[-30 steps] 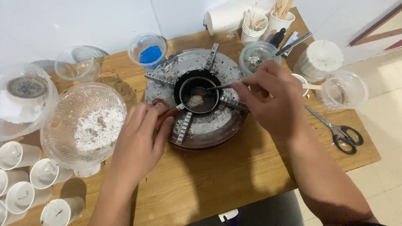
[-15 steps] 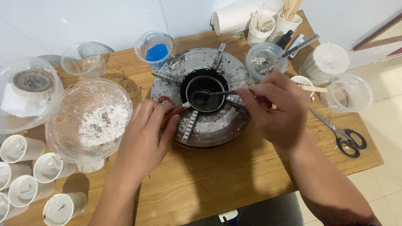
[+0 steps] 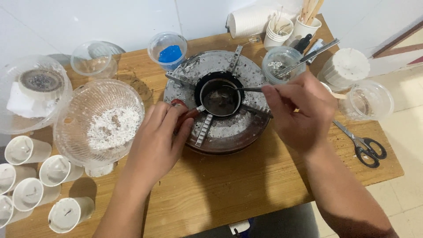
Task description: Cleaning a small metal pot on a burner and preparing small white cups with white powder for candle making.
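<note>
A small metal pot (image 3: pixel 219 98) with dark liquid sits in the middle of a round, stained burner (image 3: pixel 229 128) on a wooden table (image 3: pixel 229 194). My left hand (image 3: pixel 157 141) grips the pot's red handle (image 3: pixel 179 105) at the burner's left side. My right hand (image 3: pixel 296 110) holds a thin metal spoon (image 3: pixel 247 89) whose tip reaches into the pot. A large glass bowl (image 3: pixel 99 121) with white flakes stands just left of my left hand.
Several white paper cups (image 3: pixel 42 176) with wicks line the left edge. A blue-wax tub (image 3: pixel 168 49), empty tubs (image 3: pixel 93 59), a container with a metal tool (image 3: pixel 283 65), stick cups (image 3: pixel 304 22) and a paper roll (image 3: pixel 249 20) stand behind. Scissors (image 3: pixel 363 143) lie right.
The solid lump seen in the pot a second ago is gone; the contents are now dark liquid. My right hand keeps the spoon in the pot with small shifts; my left hand stays on the handle.
</note>
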